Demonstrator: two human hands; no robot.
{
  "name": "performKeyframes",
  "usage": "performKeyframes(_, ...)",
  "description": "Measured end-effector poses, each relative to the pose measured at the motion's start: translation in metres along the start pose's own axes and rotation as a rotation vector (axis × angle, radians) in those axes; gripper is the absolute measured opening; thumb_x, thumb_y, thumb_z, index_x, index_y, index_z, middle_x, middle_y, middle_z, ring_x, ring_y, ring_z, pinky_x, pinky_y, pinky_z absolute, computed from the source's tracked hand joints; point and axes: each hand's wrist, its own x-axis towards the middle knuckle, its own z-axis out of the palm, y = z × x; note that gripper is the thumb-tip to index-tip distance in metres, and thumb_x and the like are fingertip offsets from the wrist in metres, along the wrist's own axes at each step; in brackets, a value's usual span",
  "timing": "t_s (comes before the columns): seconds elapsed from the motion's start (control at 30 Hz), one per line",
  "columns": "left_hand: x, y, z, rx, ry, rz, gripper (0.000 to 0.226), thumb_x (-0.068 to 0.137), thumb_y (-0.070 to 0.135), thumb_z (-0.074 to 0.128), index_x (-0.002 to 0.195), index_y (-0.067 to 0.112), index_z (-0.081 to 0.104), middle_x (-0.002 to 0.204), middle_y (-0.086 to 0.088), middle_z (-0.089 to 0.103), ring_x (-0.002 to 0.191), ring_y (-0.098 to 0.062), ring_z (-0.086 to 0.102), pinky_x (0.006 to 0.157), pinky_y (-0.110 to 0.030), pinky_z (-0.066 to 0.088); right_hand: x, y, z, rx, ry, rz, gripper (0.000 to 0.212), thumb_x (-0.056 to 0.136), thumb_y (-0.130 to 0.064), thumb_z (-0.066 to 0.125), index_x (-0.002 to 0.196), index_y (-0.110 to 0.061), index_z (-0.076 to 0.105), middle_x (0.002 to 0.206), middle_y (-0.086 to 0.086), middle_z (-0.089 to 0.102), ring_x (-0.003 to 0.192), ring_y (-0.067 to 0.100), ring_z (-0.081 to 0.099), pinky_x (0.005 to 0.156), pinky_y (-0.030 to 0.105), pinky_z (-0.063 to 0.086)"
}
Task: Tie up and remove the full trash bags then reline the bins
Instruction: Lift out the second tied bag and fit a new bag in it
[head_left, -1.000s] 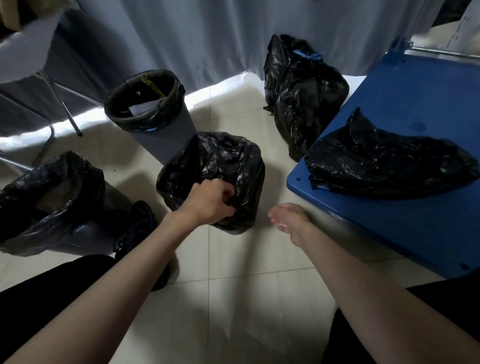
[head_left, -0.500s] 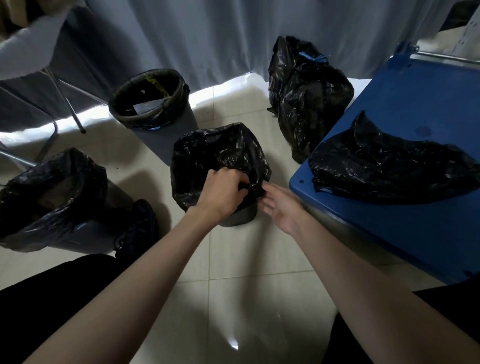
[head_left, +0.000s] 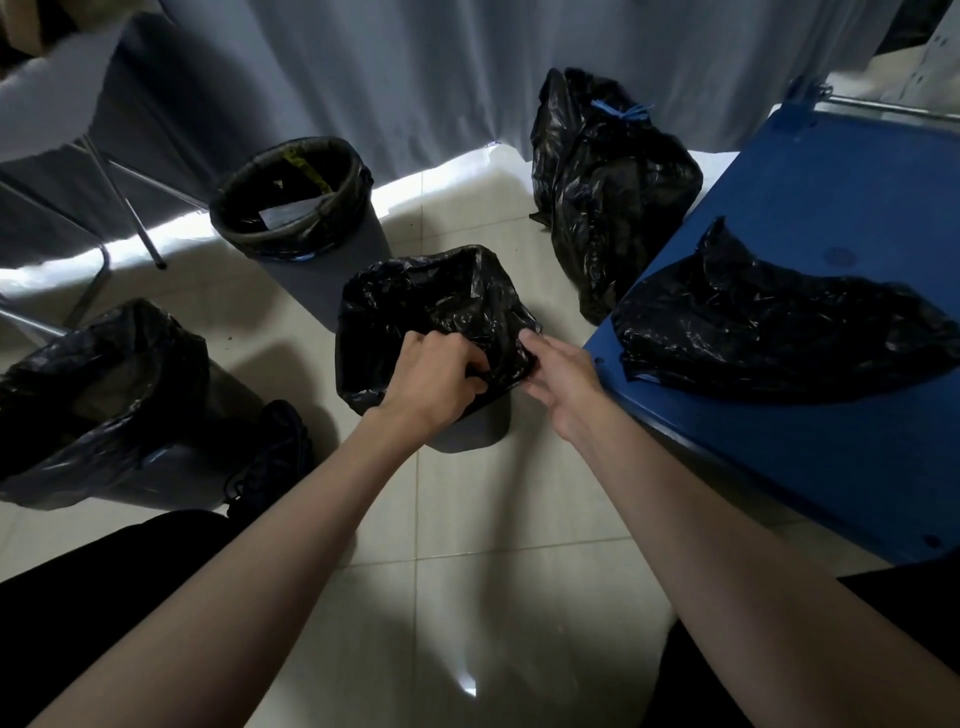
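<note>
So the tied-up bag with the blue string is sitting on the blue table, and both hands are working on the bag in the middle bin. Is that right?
Not quite. The head view shows the tied bag with the blue string standing on the floor beside the blue table. The left hand and right hand are indeed on the middle bin's bag.

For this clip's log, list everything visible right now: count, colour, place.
lined bins: three, grey with black liners, on the floor at left, back left and centre
centre liner: one, black, over the centre bin
tied bag: one, black with blue tie, by the curtain
loose bag: one, black, on the blue table
blue table: one, right
curtain: grey, behind
shoe: one, dark, lower left
left hand: grips the centre liner's near edge
right hand: fingers touching the same edge
</note>
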Motion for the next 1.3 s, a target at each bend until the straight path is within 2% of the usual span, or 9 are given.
performKeyframes(0.17, -0.001, -0.001, -0.001, -0.021, -0.006, 0.011, 0.013, 0.085, 0.029, 0.069, 0.096, 0.033, 0.074, 0.092, 0.008, 0.074, 0.094, -0.02, 0.062, 0.084, -0.03, 0.026, 0.008, 0.023, -0.05, -0.125, 0.27, 0.167, 0.032, 0.095, -0.006, 0.058, 0.125, 0.005, 0.059, 0.087, 0.01, 0.068, 0.062, 0.012, 0.065, 0.064, 0.024, 0.057)
performKeyframes(0.23, -0.001, -0.002, -0.002, -0.016, -0.013, 0.011, 0.014, 0.086, 0.028, 0.069, 0.097, 0.033, 0.074, 0.093, 0.008, 0.074, 0.095, -0.02, 0.062, 0.082, -0.028, 0.024, 0.005, 0.038, -0.067, -0.152, 0.357, 0.189, 0.03, 0.096, -0.004, 0.055, 0.124, 0.008, 0.057, 0.103, 0.019, 0.069, 0.067, 0.015, 0.062, 0.074, 0.03, 0.057)
performKeyframes(0.43, -0.003, -0.004, -0.002, -0.027, -0.021, 0.011, 0.013, 0.084, 0.028, 0.069, 0.095, 0.034, 0.075, 0.091, 0.008, 0.074, 0.094, -0.02, 0.062, 0.083, -0.029, 0.025, 0.003, 0.03, -0.035, -0.062, 0.046, 0.214, 0.062, 0.081, -0.049, 0.074, 0.129, -0.015, 0.056, 0.109, 0.007, 0.074, 0.098, 0.019, 0.072, 0.073, 0.032, 0.057)
performKeyframes(0.53, -0.003, -0.004, -0.005, -0.004, -0.043, 0.031, 0.012, 0.083, 0.028, 0.07, 0.092, 0.034, 0.074, 0.089, 0.011, 0.073, 0.092, -0.017, 0.063, 0.087, -0.03, 0.031, 0.006, 0.023, -0.026, 0.047, 0.023, 0.236, 0.042, 0.087, -0.023, 0.073, 0.125, -0.011, 0.061, 0.113, 0.009, 0.072, 0.102, 0.021, 0.069, 0.073, 0.03, 0.053)
performKeyframes(0.67, -0.006, -0.012, -0.013, 0.071, -0.192, 0.051, 0.018, 0.08, 0.018, 0.065, 0.083, 0.035, 0.067, 0.089, 0.012, 0.069, 0.095, -0.016, 0.062, 0.087, -0.031, 0.032, 0.002, 0.033, -0.035, -0.065, 0.198, 0.282, 0.022, 0.091, -0.007, 0.066, 0.113, -0.004, 0.065, 0.084, 0.006, 0.067, 0.074, 0.014, 0.064, 0.066, 0.024, 0.054)
performKeyframes(0.8, -0.011, -0.02, -0.016, 0.207, -0.441, 0.008, 0.038, 0.068, 0.041, 0.076, 0.093, 0.034, 0.048, 0.1, 0.012, 0.049, 0.1, -0.013, 0.045, 0.087, -0.032, 0.026, 0.005, 0.037, -0.03, -0.187, 0.235, 0.141, 0.026, 0.096, -0.012, 0.059, 0.122, -0.009, 0.059, 0.106, 0.014, 0.069, 0.103, 0.025, 0.067, 0.082, 0.031, 0.054)
performKeyframes(0.9, -0.009, -0.01, -0.007, 0.057, -0.282, -0.072, 0.065, 0.061, 0.068, 0.074, 0.103, 0.029, 0.043, 0.107, 0.009, 0.047, 0.101, -0.015, 0.045, 0.094, -0.039, 0.033, 0.008, 0.028, -0.018, -0.165, 0.124, 0.084, 0.028, 0.097, -0.027, 0.059, 0.122, -0.016, 0.058, 0.111, 0.008, 0.07, 0.1, 0.022, 0.068, 0.079, 0.034, 0.058)
performKeyframes(1.17, 0.001, 0.01, 0.012, 0.101, -0.118, -0.056, 0.03, 0.092, 0.029, 0.056, 0.121, 0.021, 0.063, 0.11, -0.007, 0.067, 0.116, -0.026, 0.051, 0.098, -0.038, 0.035, 0.012, 0.035, -0.016, -0.231, 0.095, 0.135, 0.017, 0.095, -0.018, 0.062, 0.11, -0.01, 0.067, 0.106, 0.008, 0.073, 0.101, 0.024, 0.068, 0.093, 0.041, 0.054)
performKeyframes(1.3, -0.004, 0.006, 0.008, 0.068, -0.147, -0.043, 0.035, 0.09, 0.024, 0.06, 0.124, 0.026, 0.063, 0.11, -0.005, 0.068, 0.117, -0.025, 0.049, 0.098, -0.036, 0.033, 0.014, 0.032, -0.026, -0.244, 0.286, 0.142, 0.015, 0.097, -0.003, 0.054, 0.108, -0.001, 0.064, 0.081, 0.009, 0.064, 0.07, 0.018, 0.059, 0.063, 0.027, 0.052)
